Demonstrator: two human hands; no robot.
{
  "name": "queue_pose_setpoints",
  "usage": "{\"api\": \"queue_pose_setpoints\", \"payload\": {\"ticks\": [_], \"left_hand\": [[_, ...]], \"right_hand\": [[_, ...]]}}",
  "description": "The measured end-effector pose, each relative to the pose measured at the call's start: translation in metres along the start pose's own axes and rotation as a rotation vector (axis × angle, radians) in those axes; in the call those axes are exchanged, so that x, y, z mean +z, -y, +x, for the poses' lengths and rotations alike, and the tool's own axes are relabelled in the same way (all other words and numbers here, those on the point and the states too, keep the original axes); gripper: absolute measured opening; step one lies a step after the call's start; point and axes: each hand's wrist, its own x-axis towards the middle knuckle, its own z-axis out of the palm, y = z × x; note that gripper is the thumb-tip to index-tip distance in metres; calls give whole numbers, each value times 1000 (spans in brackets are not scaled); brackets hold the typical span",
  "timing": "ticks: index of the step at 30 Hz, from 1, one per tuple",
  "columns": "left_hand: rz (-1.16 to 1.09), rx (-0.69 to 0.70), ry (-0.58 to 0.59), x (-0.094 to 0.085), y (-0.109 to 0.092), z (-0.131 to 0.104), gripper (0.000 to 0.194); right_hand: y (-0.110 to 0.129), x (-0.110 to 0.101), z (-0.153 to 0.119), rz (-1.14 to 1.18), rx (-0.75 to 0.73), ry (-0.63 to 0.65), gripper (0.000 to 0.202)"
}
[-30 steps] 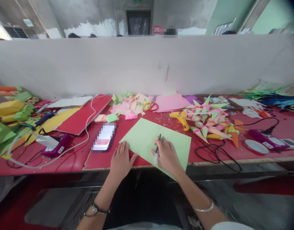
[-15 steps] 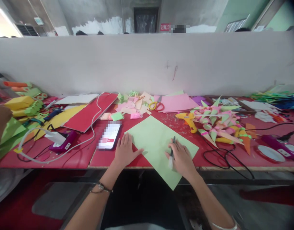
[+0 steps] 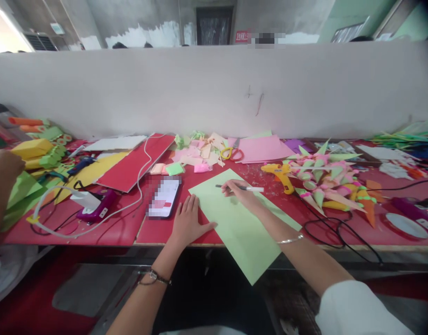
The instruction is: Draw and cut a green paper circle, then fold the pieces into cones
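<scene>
A light green sheet of paper (image 3: 249, 232) lies at an angle on the red table, one corner hanging over the front edge. Fingers closed round a pen (image 3: 253, 189), my right hand (image 3: 237, 191) is over the upper part of the sheet, the pen's dark end pointing left. Whether the tip touches the paper, I cannot tell. My left hand (image 3: 191, 219) rests flat, fingers stretched out, along the sheet's left edge, with the thumb on the paper. Just left of that hand is a phone (image 3: 165, 197) with its screen lit.
Yellow-and-red scissors (image 3: 231, 152) lie on pink paper (image 3: 263, 148) at the back. A yellow glue gun (image 3: 282, 177) sits beside a folded paper flower (image 3: 322, 172). Purple power strips (image 3: 98, 207) with cords flank the workspace. At far left is another person's arm (image 3: 3, 186).
My right hand has moved up and left with the pen, from the sheet's lower right to its upper part. The left hand stays by the edge. The view has shifted slightly.
</scene>
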Motion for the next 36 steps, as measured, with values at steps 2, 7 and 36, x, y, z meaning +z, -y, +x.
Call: {"api": "queue_pose_setpoints", "payload": {"ticks": [2, 7, 36], "left_hand": [[-2, 9, -20, 2, 1, 0, 94], [-1, 14, -31, 3, 2, -2, 92], [45, 30, -122, 4, 1, 0, 49]], "right_hand": [[-10, 3, 7, -11, 5, -16, 30], [-21, 2, 10, -29, 29, -87, 22], [-27, 5, 11, -47, 40, 46, 25]]}}
